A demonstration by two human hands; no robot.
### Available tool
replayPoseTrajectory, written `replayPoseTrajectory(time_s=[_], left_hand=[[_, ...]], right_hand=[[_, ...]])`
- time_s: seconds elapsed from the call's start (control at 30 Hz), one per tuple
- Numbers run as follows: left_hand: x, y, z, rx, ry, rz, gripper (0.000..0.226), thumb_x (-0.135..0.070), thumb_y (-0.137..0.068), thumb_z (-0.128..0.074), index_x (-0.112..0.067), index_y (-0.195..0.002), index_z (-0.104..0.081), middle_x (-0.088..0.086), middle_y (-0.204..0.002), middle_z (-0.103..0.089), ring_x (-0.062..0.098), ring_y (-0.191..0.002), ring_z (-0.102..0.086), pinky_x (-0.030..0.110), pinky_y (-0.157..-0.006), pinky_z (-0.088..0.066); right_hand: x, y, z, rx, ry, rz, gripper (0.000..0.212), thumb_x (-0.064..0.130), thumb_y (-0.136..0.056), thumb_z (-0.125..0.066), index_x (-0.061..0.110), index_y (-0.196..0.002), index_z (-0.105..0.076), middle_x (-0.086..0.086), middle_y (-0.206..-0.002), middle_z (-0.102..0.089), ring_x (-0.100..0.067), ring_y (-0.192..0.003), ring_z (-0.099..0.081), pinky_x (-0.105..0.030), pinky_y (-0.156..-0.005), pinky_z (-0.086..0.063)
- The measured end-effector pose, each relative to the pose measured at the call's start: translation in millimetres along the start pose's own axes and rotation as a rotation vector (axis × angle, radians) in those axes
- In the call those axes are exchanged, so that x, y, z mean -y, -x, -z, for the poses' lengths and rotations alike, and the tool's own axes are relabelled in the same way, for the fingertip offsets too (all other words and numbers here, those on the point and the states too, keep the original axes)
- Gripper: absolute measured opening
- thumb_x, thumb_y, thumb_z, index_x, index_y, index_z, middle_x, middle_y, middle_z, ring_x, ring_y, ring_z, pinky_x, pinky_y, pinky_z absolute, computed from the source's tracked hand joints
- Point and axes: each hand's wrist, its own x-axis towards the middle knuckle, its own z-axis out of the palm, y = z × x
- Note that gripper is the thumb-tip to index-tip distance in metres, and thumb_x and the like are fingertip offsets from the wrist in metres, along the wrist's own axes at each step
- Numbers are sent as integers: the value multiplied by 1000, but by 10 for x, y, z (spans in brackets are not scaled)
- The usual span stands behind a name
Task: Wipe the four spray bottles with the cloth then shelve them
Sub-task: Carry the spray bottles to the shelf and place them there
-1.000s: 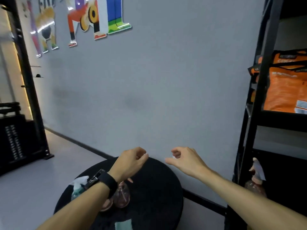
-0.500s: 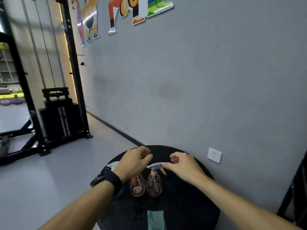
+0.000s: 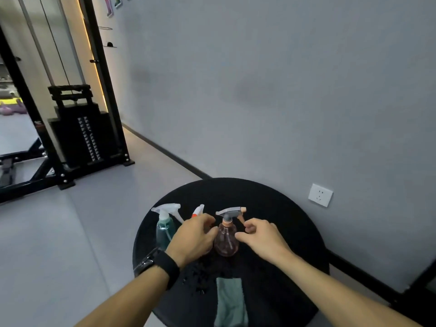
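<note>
Three spray bottles stand on a round black table (image 3: 278,208). A pink bottle with a grey trigger head (image 3: 226,239) is in the middle. A green bottle with a clear white head (image 3: 165,228) stands to its left. Between them only the orange-and-white nozzle of a third bottle (image 3: 197,211) shows above my left hand (image 3: 193,239). That hand hovers with loosely curled fingers over the third bottle, holding nothing I can see. My right hand (image 3: 262,237) is just right of the pink bottle, fingers apart. A folded green cloth (image 3: 231,300) lies at the table's near edge.
A grey wall with a white socket (image 3: 320,195) is right behind the table. A black weight-stack machine (image 3: 80,128) stands at the left on the grey floor. Part of a black frame (image 3: 424,279) shows at the far right edge.
The view has swung left and down, away from the black shelf, onto the table. Both hands have dropped from above the table to either side of the pink bottle.
</note>
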Motion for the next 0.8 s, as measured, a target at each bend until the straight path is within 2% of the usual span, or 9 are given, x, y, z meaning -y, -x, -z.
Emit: replayPoseTrajectory(time_s=[0.07, 0.2, 0.3, 0.43, 0.53, 0.67, 0.8], left_hand=[[80, -57, -79, -5, -7, -1, 31, -35, -96, -57, -21, -123, -63, -6, -112, -70, 11, -100, -65, 25, -89, -49], [216, -142, -250, 35, -4, 7, 29, -35, -94, -58, -22, -119, -64, -9, -110, -68, 10, -100, -65, 29, -90, -52], [302, -188, -354, 55, -6, 25, 28, -33, -93, -56, -21, -117, -65, -7, -109, -69, 11, -98, -65, 30, -89, -52], [420, -234, -466, 77, -5, 45, 26, -34, -93, -55, -22, -114, -66, -5, -110, -68, 13, -98, -65, 33, -89, -52], [490, -266, -522, 87, -14, 51, 24, -33, -94, -54, -22, -111, -67, -4, -109, -69, 13, -97, -65, 34, -88, -53], [554, -297, -571, 103, -9, 50, 27, -33, -95, -55, -21, -117, -66, -1, -116, -67, 15, -105, -64, 37, -93, -52], [593, -320, -602, 100, -1, 51, 29, -34, -96, -55, -21, -121, -65, -2, -118, -65, 13, -105, -63, 34, -93, -52]], right_hand=[[-53, -76, -90, 15, -14, -25, 55, 42, -80, -71, 17, -127, -60, 2, -118, -66, -14, -112, -59, -30, -94, -49], [-124, -227, -289, 40, -54, -37, 53, 35, -81, -72, 14, -128, -60, -1, -124, -65, -15, -116, -59, -31, -99, -47], [-139, -335, -429, 51, -70, -41, 39, 29, -84, -71, 14, -119, -64, -1, -118, -67, -17, -111, -61, -32, -95, -47], [-169, -487, -661, 51, -52, -36, 37, 30, -84, -69, 25, -119, -60, 1, -118, -67, -20, -109, -62, -33, -91, -50], [-185, -587, -810, 16, -53, -52, 40, 30, -86, -67, 24, -123, -55, -1, -122, -64, -23, -111, -61, -33, -90, -49], [-194, -695, -924, -71, -105, -51, 42, 27, -88, -66, 20, -128, -53, -3, -128, -60, -24, -119, -56, -32, -92, -45], [-197, -803, -966, -108, -136, -68, 42, 31, -89, -66, 18, -126, -53, -3, -127, -60, -24, -118, -56, -36, -95, -47]])
